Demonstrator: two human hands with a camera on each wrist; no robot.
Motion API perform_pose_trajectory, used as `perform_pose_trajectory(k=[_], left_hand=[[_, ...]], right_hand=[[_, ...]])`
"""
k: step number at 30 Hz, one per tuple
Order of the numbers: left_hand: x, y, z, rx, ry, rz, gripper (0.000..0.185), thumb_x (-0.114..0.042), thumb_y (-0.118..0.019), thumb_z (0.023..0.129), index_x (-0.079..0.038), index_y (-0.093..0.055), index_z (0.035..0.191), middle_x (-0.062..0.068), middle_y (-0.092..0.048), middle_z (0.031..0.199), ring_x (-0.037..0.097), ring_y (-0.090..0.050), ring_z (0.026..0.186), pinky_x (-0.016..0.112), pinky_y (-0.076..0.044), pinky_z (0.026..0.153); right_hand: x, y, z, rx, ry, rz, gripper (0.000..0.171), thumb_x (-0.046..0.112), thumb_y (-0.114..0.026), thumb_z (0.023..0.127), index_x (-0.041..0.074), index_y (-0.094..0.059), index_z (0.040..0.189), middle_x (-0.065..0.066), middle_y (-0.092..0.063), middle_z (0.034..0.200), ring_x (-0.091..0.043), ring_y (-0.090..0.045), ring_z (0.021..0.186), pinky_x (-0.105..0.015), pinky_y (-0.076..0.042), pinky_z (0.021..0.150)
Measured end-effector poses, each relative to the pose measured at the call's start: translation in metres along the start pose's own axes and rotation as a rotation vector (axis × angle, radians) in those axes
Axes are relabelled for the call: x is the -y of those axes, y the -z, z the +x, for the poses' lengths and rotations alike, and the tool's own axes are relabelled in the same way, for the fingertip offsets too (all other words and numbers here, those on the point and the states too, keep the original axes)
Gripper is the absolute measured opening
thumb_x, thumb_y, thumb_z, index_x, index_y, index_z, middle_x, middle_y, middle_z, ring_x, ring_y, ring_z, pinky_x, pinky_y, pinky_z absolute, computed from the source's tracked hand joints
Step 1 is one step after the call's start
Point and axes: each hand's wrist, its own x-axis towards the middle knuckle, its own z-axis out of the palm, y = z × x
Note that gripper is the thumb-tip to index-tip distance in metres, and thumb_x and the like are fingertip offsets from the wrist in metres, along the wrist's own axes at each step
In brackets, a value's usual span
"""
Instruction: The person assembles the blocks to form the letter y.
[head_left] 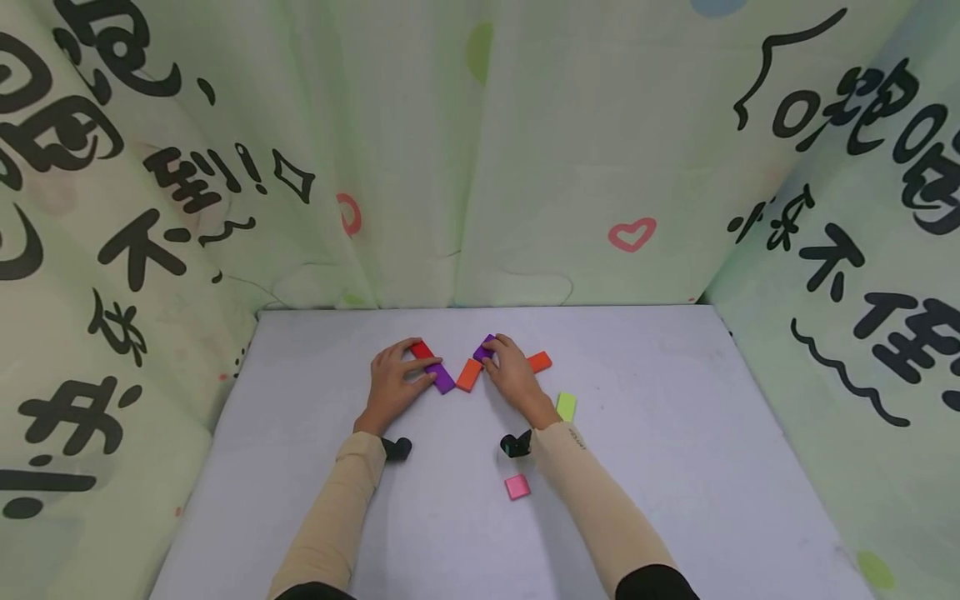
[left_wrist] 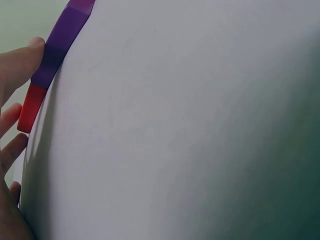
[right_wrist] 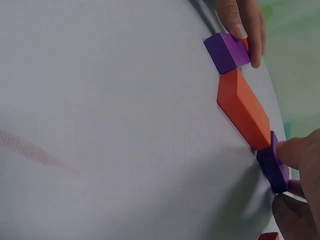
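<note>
On the white table (head_left: 675,433) a row of flat blocks lies between my two hands. My left hand (head_left: 422,365) grips the left purple block (head_left: 442,379), thumb (left_wrist: 22,62) against its side, with the other fingers by the red block (head_left: 422,350) that abuts it. An orange block (head_left: 468,375) lies in the middle. My right hand (head_left: 491,354) pinches the right purple block (head_left: 485,347) at the orange block's far end. In the right wrist view the thumb (right_wrist: 297,152) presses this purple block (right_wrist: 274,170), beside the orange block (right_wrist: 243,107).
A red-orange block (head_left: 539,362) lies just right of my right hand. A light green block (head_left: 566,407) sits by my right wrist and a pink block (head_left: 517,486) nearer me. Printed curtains (head_left: 480,167) close the table at the back and both sides.
</note>
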Motion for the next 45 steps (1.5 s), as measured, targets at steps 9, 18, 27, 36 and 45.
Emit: perform_pose_trajectory(k=[9, 18, 27, 36, 45], left_hand=[[0.0001, 0.0013, -0.0005, -0.003, 0.001, 0.009, 0.028, -0.039, -0.077, 0.094, -0.032, -0.08, 0.121, 0.01, -0.053, 0.154, 0.036, -0.043, 0.147, 0.068, -0.022, 0.121], [0.0004, 0.0015, -0.0009, -0.008, -0.009, -0.003, 0.028, -0.039, -0.077, 0.094, -0.032, -0.08, 0.121, 0.009, -0.053, 0.154, 0.035, -0.043, 0.147, 0.067, -0.022, 0.121], [-0.0004, 0.0002, -0.0011, -0.006, 0.001, -0.002, 0.028, -0.04, -0.076, 0.095, -0.033, -0.079, 0.122, 0.008, -0.052, 0.155, 0.034, -0.042, 0.148, 0.065, -0.022, 0.122], [-0.0007, -0.0007, -0.0017, -0.003, -0.001, -0.005, 0.029, -0.039, -0.076, 0.095, -0.032, -0.079, 0.122, 0.008, -0.052, 0.155, 0.035, -0.042, 0.148, 0.066, -0.022, 0.122], [-0.0028, 0.0015, -0.0017, -0.009, -0.006, -0.017, 0.028, -0.04, -0.077, 0.094, -0.032, -0.08, 0.121, 0.008, -0.053, 0.154, 0.035, -0.043, 0.147, 0.065, -0.022, 0.122]], right_hand=[[-0.006, -0.0017, -0.0043, 0.098, 0.018, 0.029, 0.053, 0.032, -0.061, 0.106, 0.013, -0.049, 0.154, -0.012, -0.03, 0.171, -0.033, -0.034, 0.158, -0.051, -0.034, 0.125], [-0.0077, -0.0024, -0.0047, 0.078, 0.056, 0.021, 0.054, 0.03, -0.063, 0.105, 0.01, -0.049, 0.153, -0.014, -0.033, 0.17, -0.034, -0.035, 0.157, -0.051, -0.034, 0.126], [-0.0094, -0.0044, -0.0034, 0.073, 0.079, 0.013, 0.05, 0.027, -0.064, 0.105, 0.01, -0.053, 0.15, -0.016, -0.033, 0.17, -0.036, -0.035, 0.157, -0.051, -0.034, 0.126], [-0.0103, -0.0052, -0.0033, 0.075, 0.096, 0.011, 0.046, 0.024, -0.063, 0.105, 0.012, -0.055, 0.148, -0.016, -0.033, 0.17, -0.037, -0.033, 0.157, -0.053, -0.034, 0.125], [-0.0071, -0.0067, -0.0043, 0.055, 0.096, 0.007, 0.045, 0.023, -0.063, 0.105, 0.009, -0.055, 0.147, -0.019, -0.033, 0.169, -0.039, -0.035, 0.156, -0.053, -0.034, 0.125]])
